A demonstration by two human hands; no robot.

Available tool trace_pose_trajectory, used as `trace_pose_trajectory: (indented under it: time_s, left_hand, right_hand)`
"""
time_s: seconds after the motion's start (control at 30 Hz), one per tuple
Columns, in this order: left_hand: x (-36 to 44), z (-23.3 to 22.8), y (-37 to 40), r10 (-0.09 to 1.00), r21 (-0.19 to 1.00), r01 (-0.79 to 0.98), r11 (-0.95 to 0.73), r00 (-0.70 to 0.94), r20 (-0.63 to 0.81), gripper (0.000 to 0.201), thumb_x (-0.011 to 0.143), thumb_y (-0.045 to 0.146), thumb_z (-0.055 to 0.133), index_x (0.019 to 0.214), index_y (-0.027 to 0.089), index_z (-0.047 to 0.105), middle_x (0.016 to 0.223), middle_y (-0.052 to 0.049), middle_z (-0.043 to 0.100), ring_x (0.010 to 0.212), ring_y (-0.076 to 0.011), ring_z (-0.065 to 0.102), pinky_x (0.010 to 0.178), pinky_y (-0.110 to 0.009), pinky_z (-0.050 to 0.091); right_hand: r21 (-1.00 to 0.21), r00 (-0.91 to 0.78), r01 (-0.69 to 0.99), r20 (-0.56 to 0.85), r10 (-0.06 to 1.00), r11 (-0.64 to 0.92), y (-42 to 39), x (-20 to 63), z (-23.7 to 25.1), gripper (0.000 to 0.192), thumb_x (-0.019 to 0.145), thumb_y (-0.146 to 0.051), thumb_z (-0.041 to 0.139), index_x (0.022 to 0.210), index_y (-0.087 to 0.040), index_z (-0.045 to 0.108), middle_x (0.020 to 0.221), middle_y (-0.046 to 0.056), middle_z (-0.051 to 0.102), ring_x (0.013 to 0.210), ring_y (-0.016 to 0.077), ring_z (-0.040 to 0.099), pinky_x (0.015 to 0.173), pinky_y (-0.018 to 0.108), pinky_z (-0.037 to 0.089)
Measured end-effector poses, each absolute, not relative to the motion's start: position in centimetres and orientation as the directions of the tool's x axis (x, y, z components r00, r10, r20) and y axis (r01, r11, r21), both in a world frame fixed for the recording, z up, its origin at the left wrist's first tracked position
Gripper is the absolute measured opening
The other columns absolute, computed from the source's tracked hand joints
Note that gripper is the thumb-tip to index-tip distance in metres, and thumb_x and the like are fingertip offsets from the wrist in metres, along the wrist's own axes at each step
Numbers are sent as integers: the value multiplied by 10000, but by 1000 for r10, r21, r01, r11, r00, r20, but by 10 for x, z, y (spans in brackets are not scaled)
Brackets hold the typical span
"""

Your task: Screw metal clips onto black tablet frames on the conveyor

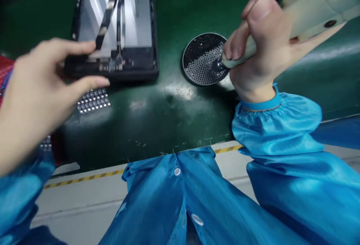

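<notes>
Green worktop (168, 121), glossy and scuffed, pale debris scattered along its near edge; pale floor with yellow-and-black striped tape (87, 177) beyond that edge.

Left hand (47, 76) reaches in from the left, forearm angled up, palm side turned to the right. Thumb lies along the near edge of an open black device (132, 31), fingers over its near-left corner; half-closed pinch, corner held between. Device sits flat on the worktop, left of centre, interior facing up.

Right hand (267, 46) curled firmly around a pale handheld tool (309, 12), thumb along the top, fingers wrapped under, wrist bent. Tool slopes down to the left, its metal tip over the round dish (197, 69); contact with the dish cannot be told.

Dish: perforated plate inside a dark rim, dark bits (202, 44) gathered across the far half, too small to identify or count.

Counts: one device, with at least two dark strips (107, 20) across its pale panel; one dish; one tool. One patch of small black-and-white parts (94, 101) just below the device, in rows.
</notes>
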State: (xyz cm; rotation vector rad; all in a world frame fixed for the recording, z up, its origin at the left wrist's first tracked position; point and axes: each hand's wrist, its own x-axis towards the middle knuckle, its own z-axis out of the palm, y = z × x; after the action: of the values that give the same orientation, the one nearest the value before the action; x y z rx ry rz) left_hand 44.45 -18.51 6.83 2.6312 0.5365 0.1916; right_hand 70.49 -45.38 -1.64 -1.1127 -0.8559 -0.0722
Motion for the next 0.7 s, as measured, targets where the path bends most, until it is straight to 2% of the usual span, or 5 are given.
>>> trace_pose_trajectory:
  time_s: [0.1, 0.23, 0.43, 0.57, 0.7]
  left_hand:
    - [400, 65, -233, 483, 494, 439, -750, 875, -44, 537, 971, 701, 653, 1499, 791, 620, 1553, 366, 608, 1472, -508, 605, 1295, -867, 451]
    - [374, 36, -277, 454, 574, 363, -734, 891, 18, 683, 960, 496, 727, 1564, 781, 582, 1645, 230, 579, 1534, -574, 545, 1248, -941, 484]
    - [371, 3, -315, 396, 582, 327, -744, 918, -9, 621, 1045, 296, 760, 1612, 524, 653, 1717, -43, 506, 1512, -499, 625, 1066, -763, 715]
    - [386, 1, -320, 366, 551, 329, -767, 930, -45, 519, 1116, 343, 706, 1624, 436, 651, 1775, -86, 474, 1376, -473, 730, 872, -609, 783]
    - [407, 17, -324, 355, 369, 364, -855, 930, -95, 499, 1119, 378, 764, 1612, 390, 692, 1737, -125, 549, 1092, -422, 835, 830, -576, 763]
  right_hand:
    - [-784, 713, 458, 605, 354, 419, -453, 703, -15, 631, 970, -599, 698, 1143, -138, 304, 909, -70, 552, 536, -66, 420, 472, 112, 251]
    - [-780, 743, 433, 593, 311, 452, -453, 705, -19, 635, 931, -559, 745, 1153, -128, 335, 937, -73, 569, 529, -55, 434, 459, 113, 264]
    - [-802, 757, 462, 579, 304, 378, -461, 711, -29, 718, 958, -602, 708, 1359, -121, 355, 1054, -47, 568, 534, -58, 431, 472, 153, 279]
    - [-809, 716, 484, 586, 380, 334, -470, 723, -37, 598, 1009, -553, 638, 1367, -135, 403, 1064, -42, 557, 590, -82, 470, 521, 120, 333]
    - [-771, 659, 521, 636, 401, 365, -476, 735, -41, 590, 1010, -536, 635, 1291, -108, 341, 961, -34, 446, 581, -71, 455, 493, 152, 296]
